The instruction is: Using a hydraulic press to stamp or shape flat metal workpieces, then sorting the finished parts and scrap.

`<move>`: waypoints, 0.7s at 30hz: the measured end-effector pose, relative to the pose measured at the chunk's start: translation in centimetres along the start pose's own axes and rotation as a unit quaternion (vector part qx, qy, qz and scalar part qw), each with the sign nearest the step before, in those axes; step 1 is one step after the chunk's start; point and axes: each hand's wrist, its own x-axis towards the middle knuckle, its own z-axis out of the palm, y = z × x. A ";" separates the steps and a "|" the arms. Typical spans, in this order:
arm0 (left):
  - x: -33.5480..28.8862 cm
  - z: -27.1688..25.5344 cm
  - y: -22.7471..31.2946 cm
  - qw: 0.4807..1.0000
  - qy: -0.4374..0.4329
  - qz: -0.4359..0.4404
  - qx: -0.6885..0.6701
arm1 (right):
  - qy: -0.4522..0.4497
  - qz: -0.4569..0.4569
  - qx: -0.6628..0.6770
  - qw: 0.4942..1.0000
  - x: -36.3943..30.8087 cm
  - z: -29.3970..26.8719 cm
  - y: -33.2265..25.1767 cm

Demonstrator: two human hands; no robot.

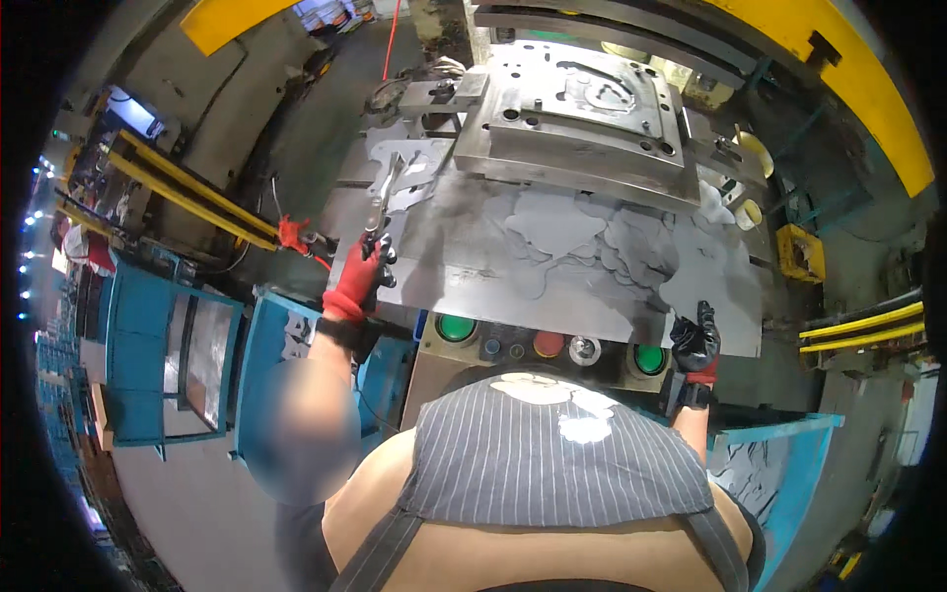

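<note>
My left hand [357, 281], in a red and black glove, is closed around long metal tongs [385, 197]. The tongs reach up to a cut sheet-metal piece [412, 166] at the left of the press table [464, 266]. My right hand [695, 340], in a black glove, grips the near edge of a flat grey metal blank [715, 281] at the table's front right. Several more overlapping blanks [582, 237] lie on the table between my hands. The steel die block [582, 109] stands behind them.
Two green buttons [456, 328] [648, 359] and a red button [548, 344] sit on the panel under the table's front edge. Blue bins stand at the left [148, 365] and right [789, 464], the right one holding metal pieces. Yellow rails [187, 192] run at the left.
</note>
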 end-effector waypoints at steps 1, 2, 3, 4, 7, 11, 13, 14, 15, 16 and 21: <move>1.1 -0.1 -1.4 0.999 0.005 0.010 0.030 | -0.007 -0.005 0.000 1.000 0.2 0.3 0.2; 2.5 -0.2 -3.3 0.998 0.009 0.022 0.058 | -0.015 -0.011 -0.001 1.000 0.3 0.6 0.2; 4.3 -1.3 -7.3 0.989 0.036 0.101 0.100 | -0.015 -0.003 0.006 1.000 0.3 1.4 0.3; 5.9 -1.9 -10.0 0.990 0.042 0.074 0.110 | -0.013 0.003 0.015 1.000 0.1 2.3 0.4; 8.9 -1.6 -12.5 0.990 0.049 0.022 0.134 | -0.041 -0.036 -0.022 0.998 -0.3 1.7 1.1; 11.4 -0.6 -14.1 0.974 0.052 0.047 0.217 | 0.012 -0.144 -0.142 0.979 -1.1 1.0 1.7; 11.7 -0.1 -14.1 0.958 0.056 0.003 0.281 | 0.050 -0.258 -0.329 0.907 -2.2 1.0 1.9; 11.7 -0.1 -14.3 0.947 0.060 -0.019 0.314 | 0.063 -0.319 -0.439 0.837 -2.9 0.9 2.0; 12.1 -0.3 -14.3 0.947 0.056 -0.047 0.314 | 0.063 -0.343 -0.484 0.803 -3.0 0.5 2.0; 12.6 -1.0 -14.7 0.945 0.055 -0.077 0.314 | 0.063 -0.366 -0.525 0.766 -3.3 0.2 2.0; 11.6 -1.8 -9.6 0.897 -0.201 0.113 0.378 | 0.083 -0.089 -0.031 0.992 -4.1 1.5 0.3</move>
